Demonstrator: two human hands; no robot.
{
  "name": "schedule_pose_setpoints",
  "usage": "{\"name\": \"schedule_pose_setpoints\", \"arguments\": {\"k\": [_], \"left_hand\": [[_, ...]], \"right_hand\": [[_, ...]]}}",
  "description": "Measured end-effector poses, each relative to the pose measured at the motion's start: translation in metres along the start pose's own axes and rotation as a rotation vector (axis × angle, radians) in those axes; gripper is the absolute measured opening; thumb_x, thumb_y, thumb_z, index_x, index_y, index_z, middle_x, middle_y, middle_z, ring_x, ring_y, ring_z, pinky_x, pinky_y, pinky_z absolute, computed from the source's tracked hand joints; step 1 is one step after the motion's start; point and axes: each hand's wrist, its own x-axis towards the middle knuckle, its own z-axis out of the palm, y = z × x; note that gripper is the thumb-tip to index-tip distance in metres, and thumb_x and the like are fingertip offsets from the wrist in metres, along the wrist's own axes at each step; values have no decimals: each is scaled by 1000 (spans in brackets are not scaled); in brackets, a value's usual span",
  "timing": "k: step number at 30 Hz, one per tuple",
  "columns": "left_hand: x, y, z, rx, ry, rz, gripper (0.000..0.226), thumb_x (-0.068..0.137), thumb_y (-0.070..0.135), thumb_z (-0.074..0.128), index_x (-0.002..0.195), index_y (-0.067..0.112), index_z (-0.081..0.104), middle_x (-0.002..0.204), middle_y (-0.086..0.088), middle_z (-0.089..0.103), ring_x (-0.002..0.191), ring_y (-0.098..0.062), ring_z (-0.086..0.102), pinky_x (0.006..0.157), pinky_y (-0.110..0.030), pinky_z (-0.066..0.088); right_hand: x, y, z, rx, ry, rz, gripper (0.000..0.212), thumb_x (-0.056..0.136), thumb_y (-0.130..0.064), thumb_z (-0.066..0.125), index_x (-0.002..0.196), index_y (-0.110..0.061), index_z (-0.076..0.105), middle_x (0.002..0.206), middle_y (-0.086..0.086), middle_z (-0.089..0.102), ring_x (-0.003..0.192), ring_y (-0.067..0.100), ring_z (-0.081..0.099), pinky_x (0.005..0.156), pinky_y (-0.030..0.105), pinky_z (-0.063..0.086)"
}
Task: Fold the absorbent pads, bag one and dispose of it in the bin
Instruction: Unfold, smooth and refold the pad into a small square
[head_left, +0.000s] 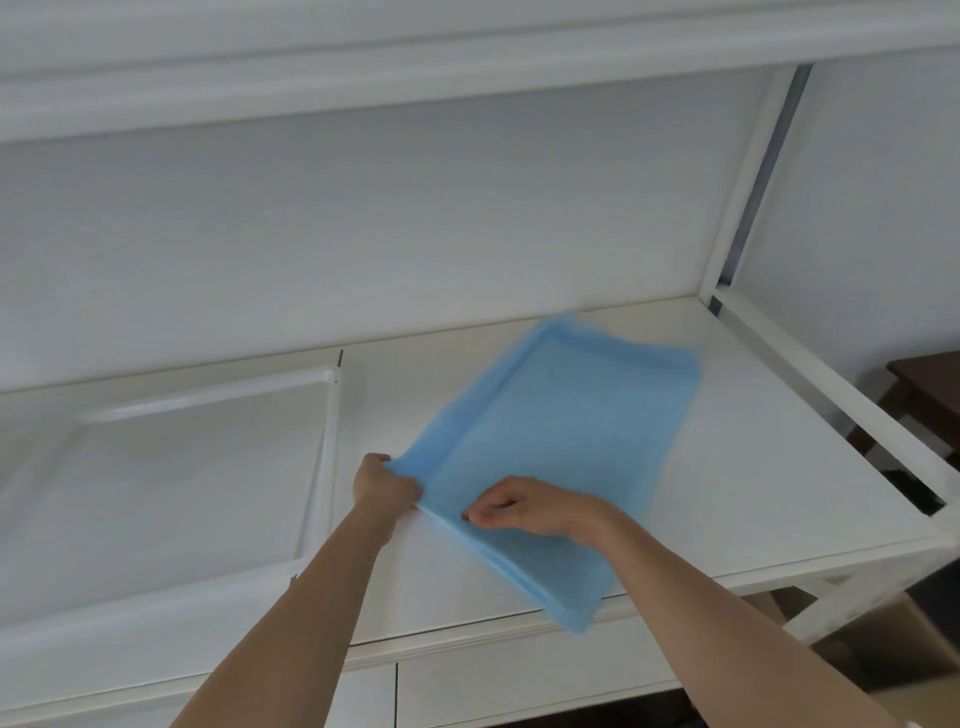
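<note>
The blue pad (561, 447) lies on the white table (753, 467), its far end blurred and perhaps lifted. The left hand (384, 486) pinches its near corner and the right hand (524, 506) pinches the near edge beside it. To fold well, I think both hands should carry this edge evenly to the far edge, then press the crease flat.

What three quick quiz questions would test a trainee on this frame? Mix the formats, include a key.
1. True or false: the blue absorbent pad lies inside the clear tray.
2. Which hand grips the pad's left corner? A) left hand B) right hand
3. Fill in: the pad's near corner overhangs the white table's ____ edge.

Key: 1 false, it lies on the table beside the tray; 2 A; 3 front.
</note>
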Motion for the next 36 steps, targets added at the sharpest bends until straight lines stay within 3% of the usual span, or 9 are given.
{"name": "schedule_pose_setpoints", "arguments": {"k": [3,7,10,13,18,23,30,33,36], "left_hand": [[0,12,-15,298,160,160,35,75,-6,55,106,5,44,97,-15,53,88,-34,57,63,-36,46],[10,9,-29,551,245,154,48,78,-4,52,123,3,37,116,-19,48,110,-41,50,85,-46,46],[6,1,-19,790,311,236,60,78,7,61,132,9,34,127,-15,33,118,-37,34,98,-43,35],[-1,0,1,829,144,410,68,82,42,66,139,20,36,137,-8,30,127,-31,30,103,-42,29],[-8,-8,25,990,-327,341,105,68,65,69,150,39,9,158,-8,-1,145,-35,0,116,-48,9],[-7,-12,23,1014,-357,330,106,70,64,68,149,43,2,159,-5,-14,145,-35,-13,117,-51,1],[-6,-10,22,992,-361,326,107,68,62,72,149,43,3,159,-4,-13,145,-34,-14,117,-52,-1],[-6,-11,22,998,-360,320,108,67,62,72,149,44,4,159,-3,-12,145,-33,-13,117,-51,-1],[-6,-11,20,993,-356,333,109,65,63,73,148,44,6,159,-2,-10,146,-32,-12,118,-51,0]], "right_hand": [[-3,7,-18,-12,121,-14,24,88,-40,63,105,-25,71,112,-8,67,109,10,59,102,35,42],[-6,42,-52,-509,542,259,41,92,-44,49,133,-37,50,149,-3,33,138,25,27,111,43,24],[-11,64,-56,-526,708,322,34,93,-37,46,126,-31,51,136,-1,41,127,25,35,102,42,31],[-10,55,-50,-705,817,326,24,93,-28,43,108,-18,58,114,3,56,111,25,50,87,37,39],[5,43,-44,-737,814,253,25,92,-26,46,109,-13,58,114,8,57,112,28,52,87,37,42],[25,68,-77,-676,611,153,50,95,-35,45,142,-20,38,155,3,26,144,22,22,113,40,25],[38,69,-124,-558,516,265,27,91,-25,50,118,-26,51,138,-3,46,131,21,37,103,43,32],[41,63,-135,-619,458,342,18,91,-23,45,107,-27,52,146,-6,34,132,26,28,103,47,30],[46,64,-146,-660,385,390,25,93,-26,40,115,-27,52,159,-14,4,137,29,16,106,48,30]]}}
